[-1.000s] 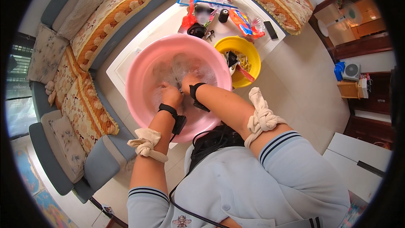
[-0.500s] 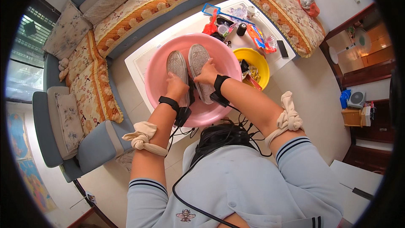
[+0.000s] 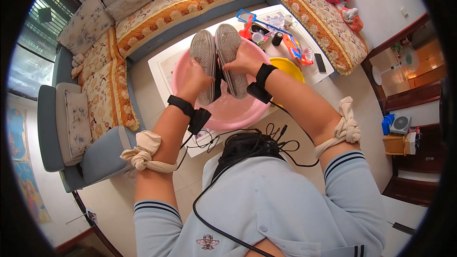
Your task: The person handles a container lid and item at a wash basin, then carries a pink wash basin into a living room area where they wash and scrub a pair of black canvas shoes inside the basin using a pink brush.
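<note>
My left hand [image 3: 196, 77] grips a grey sneaker [image 3: 203, 59], sole turned up toward me. My right hand [image 3: 242, 60] grips the second grey sneaker [image 3: 229, 50], sole up too. Both shoes are lifted above the pink basin [image 3: 238, 112], side by side and almost touching. The basin stands on a white low table [image 3: 159, 64]. Black bands with cables sit on both wrists.
A yellow bowl [image 3: 289, 66] stands right of the basin. Small bottles, a blue frame and colourful packets [image 3: 273, 31] lie at the table's far end, a dark phone [image 3: 320, 63] at its right edge. A patterned corner sofa [image 3: 157, 7] wraps around the table.
Both hands were down in the basin's water a second ago. They have lifted the two sneakers out and raised them higher above the basin.
</note>
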Motion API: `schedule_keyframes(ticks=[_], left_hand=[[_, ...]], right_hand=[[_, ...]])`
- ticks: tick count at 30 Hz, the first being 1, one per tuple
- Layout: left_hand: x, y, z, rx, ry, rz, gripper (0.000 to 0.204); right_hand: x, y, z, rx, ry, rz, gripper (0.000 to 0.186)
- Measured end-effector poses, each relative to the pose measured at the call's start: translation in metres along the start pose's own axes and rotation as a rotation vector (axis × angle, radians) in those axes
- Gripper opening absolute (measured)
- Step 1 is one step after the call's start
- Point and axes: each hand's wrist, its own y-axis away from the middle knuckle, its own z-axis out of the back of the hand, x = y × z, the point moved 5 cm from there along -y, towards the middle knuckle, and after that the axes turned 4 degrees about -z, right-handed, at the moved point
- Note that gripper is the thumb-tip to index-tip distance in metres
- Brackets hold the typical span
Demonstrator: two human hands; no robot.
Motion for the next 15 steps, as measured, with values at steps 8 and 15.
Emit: schedule_keyframes(ticks=[8, 15], left_hand=[[-0.038, 0.009, 0.042, -0.09, -0.152, -0.145, 0.1], [-0.047, 0.012, 0.052, -0.057, -0.109, -0.117, 0.1]], right_hand=[[0.012, -0.002, 0.033, -0.044, 0.094, 0.062, 0.119], [0.03, 0.008, 0.052, -0.019, -0.053, 0.09, 0.116]])
